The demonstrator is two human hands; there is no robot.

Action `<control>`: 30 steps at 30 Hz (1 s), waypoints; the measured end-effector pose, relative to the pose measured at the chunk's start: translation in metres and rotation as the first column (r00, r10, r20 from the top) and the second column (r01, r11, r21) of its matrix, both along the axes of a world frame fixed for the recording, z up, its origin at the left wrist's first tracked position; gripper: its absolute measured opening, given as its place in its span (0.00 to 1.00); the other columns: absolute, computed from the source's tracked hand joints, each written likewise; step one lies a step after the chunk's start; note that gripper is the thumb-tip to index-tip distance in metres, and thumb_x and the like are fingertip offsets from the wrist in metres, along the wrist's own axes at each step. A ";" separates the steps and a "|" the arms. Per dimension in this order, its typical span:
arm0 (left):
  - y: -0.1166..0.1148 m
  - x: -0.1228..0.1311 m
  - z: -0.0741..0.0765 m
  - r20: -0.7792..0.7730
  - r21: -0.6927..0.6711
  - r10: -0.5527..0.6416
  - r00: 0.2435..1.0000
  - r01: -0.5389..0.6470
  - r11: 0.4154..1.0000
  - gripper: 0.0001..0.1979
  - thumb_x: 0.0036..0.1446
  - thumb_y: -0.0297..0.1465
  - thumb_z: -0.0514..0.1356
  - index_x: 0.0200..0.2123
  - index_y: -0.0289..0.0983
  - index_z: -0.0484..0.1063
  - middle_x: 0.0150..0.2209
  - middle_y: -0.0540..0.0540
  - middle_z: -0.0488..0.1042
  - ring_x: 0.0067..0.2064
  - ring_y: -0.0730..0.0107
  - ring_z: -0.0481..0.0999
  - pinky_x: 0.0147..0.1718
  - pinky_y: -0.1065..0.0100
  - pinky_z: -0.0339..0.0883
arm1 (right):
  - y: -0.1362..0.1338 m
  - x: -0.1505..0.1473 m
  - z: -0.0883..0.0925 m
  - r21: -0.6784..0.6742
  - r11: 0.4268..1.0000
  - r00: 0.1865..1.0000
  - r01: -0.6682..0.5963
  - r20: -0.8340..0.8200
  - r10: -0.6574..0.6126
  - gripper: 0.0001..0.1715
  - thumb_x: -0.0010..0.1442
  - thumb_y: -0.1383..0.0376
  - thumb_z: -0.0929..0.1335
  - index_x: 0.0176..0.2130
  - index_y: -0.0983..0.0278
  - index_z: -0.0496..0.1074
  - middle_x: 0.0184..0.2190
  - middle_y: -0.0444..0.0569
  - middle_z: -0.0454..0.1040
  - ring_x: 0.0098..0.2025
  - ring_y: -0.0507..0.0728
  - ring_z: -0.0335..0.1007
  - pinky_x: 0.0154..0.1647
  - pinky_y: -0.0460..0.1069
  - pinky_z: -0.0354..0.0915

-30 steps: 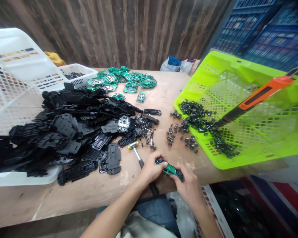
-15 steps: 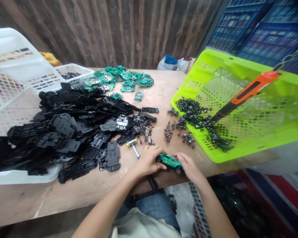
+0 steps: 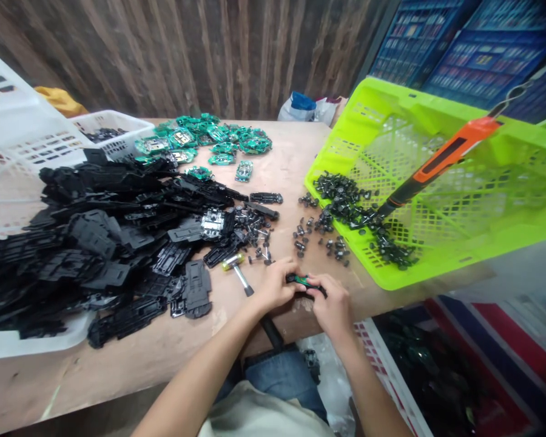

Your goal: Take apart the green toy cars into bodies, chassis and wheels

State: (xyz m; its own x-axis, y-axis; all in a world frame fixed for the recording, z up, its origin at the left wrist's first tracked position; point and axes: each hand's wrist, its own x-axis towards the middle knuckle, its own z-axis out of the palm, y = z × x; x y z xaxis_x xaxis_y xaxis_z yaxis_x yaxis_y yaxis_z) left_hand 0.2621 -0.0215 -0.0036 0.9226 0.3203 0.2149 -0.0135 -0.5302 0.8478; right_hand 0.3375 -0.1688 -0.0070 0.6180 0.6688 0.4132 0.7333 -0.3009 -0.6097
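Observation:
Near the table's front edge, a green toy car (image 3: 303, 281) is gripped between my two hands, mostly covered by fingers. My left hand (image 3: 282, 283) closes on its left end, and my right hand (image 3: 331, 300) closes on its right end with the thumb pressed along it. A small hammer with a yellow head (image 3: 233, 261) lies just left of my left hand, its black handle running beneath my wrist. Beyond my hands are loose black wheel-and-axle pieces (image 3: 300, 246) on the wooden tabletop (image 3: 282, 158).
A large heap of black car bases (image 3: 100, 230) fills the left side. Green car bodies (image 3: 218, 139) lie at the back beside a small white basket (image 3: 141, 127). On the right, a lime-green basket (image 3: 391, 282) holds more wheels, with an orange-black hanging screwdriver (image 3: 441, 164) above.
The car has been turned, so its green side with wheel no longer shows as it did. My right hand has moved left and wrapped more tightly round it. The whole view has shifted slightly.

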 end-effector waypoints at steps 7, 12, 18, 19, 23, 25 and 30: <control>0.007 -0.003 0.001 -0.015 0.037 -0.072 0.997 0.073 0.997 0.10 0.46 0.30 0.67 0.33 0.37 0.71 0.34 0.49 0.68 0.37 0.67 0.69 0.35 0.70 0.60 | -0.003 -0.005 -0.009 0.001 1.000 0.989 0.021 0.145 -0.021 0.11 0.63 0.63 0.61 0.43 0.64 0.68 0.40 0.53 0.75 0.43 0.59 0.70 0.43 0.52 0.61; -0.001 -0.001 0.003 -0.015 0.016 -0.038 0.999 0.038 0.999 0.10 0.45 0.32 0.67 0.28 0.36 0.70 0.31 0.50 0.69 0.34 0.67 0.69 0.34 0.70 0.60 | 0.008 0.017 -0.010 -0.097 0.976 0.958 0.194 0.234 -0.167 0.25 0.66 0.58 0.55 0.27 0.65 0.71 0.23 0.54 0.73 0.29 0.59 0.69 0.37 0.52 0.59; -0.013 -0.021 0.024 -0.038 -0.084 0.133 0.990 -0.136 0.987 0.11 0.48 0.37 0.65 0.29 0.35 0.71 0.30 0.49 0.73 0.34 0.66 0.71 0.34 0.68 0.61 | 0.025 0.019 0.008 -0.114 0.969 0.965 0.219 0.171 -0.198 0.29 0.67 0.57 0.54 0.26 0.66 0.73 0.20 0.55 0.73 0.25 0.58 0.69 0.28 0.49 0.58; -0.010 -0.032 0.029 -0.052 -0.093 0.167 0.985 -0.171 0.981 0.11 0.49 0.37 0.64 0.30 0.36 0.71 0.30 0.48 0.73 0.34 0.66 0.71 0.35 0.68 0.61 | 0.026 0.013 0.011 -0.120 0.973 0.974 0.198 0.137 -0.182 0.29 0.67 0.57 0.54 0.26 0.65 0.73 0.20 0.54 0.73 0.25 0.57 0.70 0.27 0.48 0.58; 0.021 -0.088 0.043 -0.167 -0.144 0.440 0.882 -0.463 0.874 0.13 0.50 0.41 0.62 0.30 0.36 0.72 0.30 0.49 0.74 0.34 0.65 0.72 0.33 0.68 0.62 | 0.029 -0.028 0.015 -0.144 0.988 0.974 0.057 -0.211 -0.087 0.30 0.69 0.58 0.49 0.31 0.64 0.71 0.23 0.48 0.75 0.25 0.53 0.71 0.26 0.45 0.62; 0.041 -0.114 0.046 -0.237 -0.178 0.572 0.785 -0.614 0.769 0.15 0.47 0.43 0.63 0.30 0.36 0.72 0.28 0.50 0.73 0.31 0.67 0.71 0.30 0.69 0.62 | 0.030 -0.058 0.011 -0.223 0.973 0.960 -0.058 -0.280 -0.007 0.23 0.67 0.58 0.54 0.35 0.64 0.70 0.27 0.50 0.75 0.29 0.55 0.72 0.30 0.47 0.64; 0.060 -0.142 0.050 -0.395 -0.362 0.577 0.714 -0.699 0.617 0.17 0.43 0.44 0.65 0.29 0.37 0.69 0.20 0.55 0.66 0.20 0.73 0.65 0.18 0.73 0.58 | 0.034 -0.094 0.005 -0.493 0.868 0.998 -0.054 -0.061 0.027 0.14 0.57 0.68 0.63 0.43 0.69 0.70 0.37 0.60 0.75 0.39 0.63 0.72 0.38 0.53 0.65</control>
State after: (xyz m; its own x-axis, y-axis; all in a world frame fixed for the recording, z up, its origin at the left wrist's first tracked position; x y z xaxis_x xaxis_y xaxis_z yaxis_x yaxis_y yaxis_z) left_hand 0.1205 0.0381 0.0460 0.4427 0.8453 -0.2992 0.3905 0.1185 0.9129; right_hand 0.2434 -0.1351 -0.0019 0.5968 0.8023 -0.0087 0.7238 -0.5430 -0.4258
